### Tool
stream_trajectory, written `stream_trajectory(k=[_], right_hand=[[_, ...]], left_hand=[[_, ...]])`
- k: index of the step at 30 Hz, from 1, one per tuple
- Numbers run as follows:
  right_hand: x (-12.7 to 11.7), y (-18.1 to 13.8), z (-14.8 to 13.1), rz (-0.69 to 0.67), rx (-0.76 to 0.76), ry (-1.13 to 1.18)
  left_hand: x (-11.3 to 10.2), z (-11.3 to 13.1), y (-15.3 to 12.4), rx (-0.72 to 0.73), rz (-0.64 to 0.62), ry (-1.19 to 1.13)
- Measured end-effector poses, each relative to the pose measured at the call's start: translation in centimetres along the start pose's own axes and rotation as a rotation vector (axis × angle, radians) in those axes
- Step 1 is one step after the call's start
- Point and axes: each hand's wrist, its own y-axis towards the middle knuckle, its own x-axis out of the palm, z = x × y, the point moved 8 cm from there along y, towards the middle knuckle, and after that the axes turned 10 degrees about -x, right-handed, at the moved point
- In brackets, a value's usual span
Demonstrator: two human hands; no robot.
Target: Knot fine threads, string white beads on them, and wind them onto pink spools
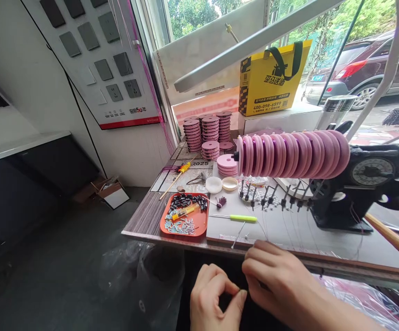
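Note:
My left hand (215, 299) is low in front of the table edge, its thumb and forefinger pinched together; whatever they hold is too small to make out. Close on its right, my right hand (280, 278) has its fingers curled down, with their tips mostly hidden. Above my hands on the board lie a green-handled hook tool (243, 219) and a thin white stick (238, 235). An orange tray (163, 225) of dark beads, small silver and blue pieces and a yellow-orange tube stands to the left. Fine threads hang from a row of black clips (263, 202).
A black winding machine (337, 207) carries a row of pink spools (292, 154) on the right. More pink spools (210, 128) are stacked behind, near a yellow bag (273, 82). Two small round dishes (213, 185) sit mid-table. A wooden handle (392, 241) juts out at right.

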Motion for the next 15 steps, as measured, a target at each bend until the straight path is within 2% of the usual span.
stream_trajectory(k=[4,6,11,13,15], right_hand=[[0.7,-0.2,1.1,-0.153,0.204,0.217],[1.4,-0.4,1.0,-0.221,0.242,0.219],[2.7,-0.1,0.2,-0.37,0.179,0.117],[2.6,0.1,0.0,-0.355,0.142,0.132],[2.2,0.3,-0.2,-0.283,0.121,0.154]], left_hand=[[-0.1,-1.2,0.4,-0.151,-0.013,-0.161],[-0.2,-1.2,0.4,-0.145,-0.005,-0.169],[-0.2,-0.9,0.3,-0.074,0.035,-0.137],[-0.1,-1.1,0.4,-0.118,0.029,-0.167],[0.1,-1.2,0.5,-0.175,0.008,-0.208]])
